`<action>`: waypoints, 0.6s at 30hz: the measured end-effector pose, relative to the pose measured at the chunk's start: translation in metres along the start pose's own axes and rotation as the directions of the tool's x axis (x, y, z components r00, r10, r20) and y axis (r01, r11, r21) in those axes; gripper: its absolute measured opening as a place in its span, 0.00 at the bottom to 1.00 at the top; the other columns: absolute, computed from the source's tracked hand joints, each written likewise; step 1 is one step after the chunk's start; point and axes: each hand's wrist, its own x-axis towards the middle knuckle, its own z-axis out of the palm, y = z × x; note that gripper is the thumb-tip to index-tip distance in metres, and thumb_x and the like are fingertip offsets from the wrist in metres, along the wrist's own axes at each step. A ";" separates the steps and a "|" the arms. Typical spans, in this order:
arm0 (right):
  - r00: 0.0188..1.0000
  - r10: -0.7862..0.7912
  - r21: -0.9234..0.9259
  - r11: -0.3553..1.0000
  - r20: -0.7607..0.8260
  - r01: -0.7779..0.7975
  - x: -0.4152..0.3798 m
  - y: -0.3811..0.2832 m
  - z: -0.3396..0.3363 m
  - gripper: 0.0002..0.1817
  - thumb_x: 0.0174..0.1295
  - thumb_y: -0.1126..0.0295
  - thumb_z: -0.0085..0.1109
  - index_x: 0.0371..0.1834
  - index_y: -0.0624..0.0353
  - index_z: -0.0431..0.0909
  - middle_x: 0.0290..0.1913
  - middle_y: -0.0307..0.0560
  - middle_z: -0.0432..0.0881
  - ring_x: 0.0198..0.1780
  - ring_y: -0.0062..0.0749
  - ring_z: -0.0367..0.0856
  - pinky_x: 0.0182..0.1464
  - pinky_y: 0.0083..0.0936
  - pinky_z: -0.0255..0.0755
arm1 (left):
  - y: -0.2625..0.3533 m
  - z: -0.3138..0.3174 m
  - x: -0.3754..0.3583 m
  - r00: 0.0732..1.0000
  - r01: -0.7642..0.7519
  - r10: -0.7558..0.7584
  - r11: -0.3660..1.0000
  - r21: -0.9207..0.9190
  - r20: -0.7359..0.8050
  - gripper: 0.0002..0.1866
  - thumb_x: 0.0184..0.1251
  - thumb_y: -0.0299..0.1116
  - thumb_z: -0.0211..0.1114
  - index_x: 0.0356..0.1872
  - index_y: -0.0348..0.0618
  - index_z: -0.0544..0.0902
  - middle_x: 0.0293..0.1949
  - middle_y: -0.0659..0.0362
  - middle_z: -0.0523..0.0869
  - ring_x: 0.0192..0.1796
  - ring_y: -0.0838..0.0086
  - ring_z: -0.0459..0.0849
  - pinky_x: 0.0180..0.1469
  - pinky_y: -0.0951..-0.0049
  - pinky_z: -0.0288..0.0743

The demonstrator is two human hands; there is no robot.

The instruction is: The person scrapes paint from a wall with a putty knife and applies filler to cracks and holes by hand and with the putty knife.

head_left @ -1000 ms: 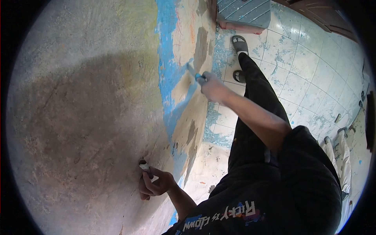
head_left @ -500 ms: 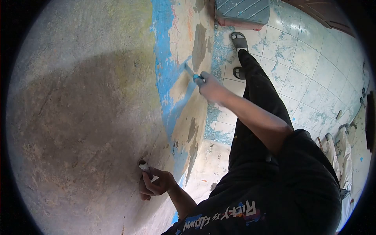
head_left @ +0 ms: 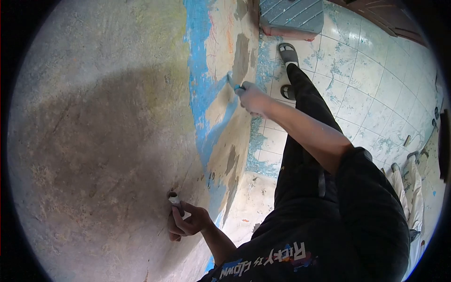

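Observation:
My right hand (head_left: 253, 99) is closed around the handle of a scraper (head_left: 232, 83). The scraper's blade tip rests against the wall (head_left: 218, 110), where blue paint lies beside bare beige patches. Lower down on the left, my left hand (head_left: 189, 222) pinches a small pale tubular object (head_left: 174, 199) with a dark open end, close to the grey-brown wall surface. My fingers partly hide this object.
Tiled floor (head_left: 347, 94) with blue-green flecks lies right of the wall. My sandaled feet (head_left: 288, 54) stand near a grey ridged block (head_left: 293, 19). Pale cloth (head_left: 416, 188) is at the far right, and a brown panel (head_left: 390, 16) at the top right.
My right hand and the scraper have shifted slightly right and up along the wall. My left hand keeps nearly the same position, and the view has moved a little.

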 end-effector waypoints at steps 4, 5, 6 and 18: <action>0.999 -0.031 0.003 1.000 0.033 0.031 -0.019 0.003 0.000 0.14 0.78 0.60 0.46 0.51 0.60 0.72 0.26 0.39 0.69 0.19 0.23 0.62 0.17 0.27 0.55 | -0.003 -0.004 -0.003 1.000 -0.008 0.007 1.000 0.019 0.023 0.11 0.64 0.40 0.76 0.44 0.52 0.87 0.26 0.75 0.80 0.35 0.78 0.71 0.47 0.63 0.51; 1.000 0.004 0.003 1.000 0.018 -0.004 -0.006 0.005 -0.005 0.14 0.78 0.60 0.46 0.51 0.60 0.72 0.26 0.39 0.69 0.19 0.23 0.62 0.17 0.27 0.55 | -0.003 -0.004 -0.004 1.000 0.002 -0.002 1.000 0.028 0.024 0.11 0.64 0.40 0.76 0.44 0.52 0.87 0.26 0.75 0.80 0.35 0.78 0.71 0.47 0.63 0.51; 0.999 0.038 0.002 0.999 0.005 -0.038 0.018 0.009 -0.013 0.14 0.78 0.59 0.46 0.51 0.59 0.72 0.26 0.39 0.69 0.18 0.23 0.62 0.17 0.27 0.56 | -0.002 -0.006 -0.003 0.999 -0.001 0.001 1.000 0.016 0.037 0.11 0.64 0.39 0.76 0.44 0.52 0.87 0.27 0.75 0.79 0.35 0.78 0.71 0.47 0.63 0.51; 0.994 0.083 -0.041 0.996 0.069 -0.080 0.049 0.009 -0.030 0.14 0.78 0.59 0.48 0.52 0.60 0.72 0.24 0.39 0.70 0.17 0.23 0.63 0.15 0.27 0.56 | 0.002 -0.005 0.003 1.000 0.013 -0.013 1.000 0.009 0.029 0.10 0.64 0.37 0.76 0.44 0.54 0.87 0.29 0.74 0.79 0.36 0.79 0.73 0.47 0.62 0.51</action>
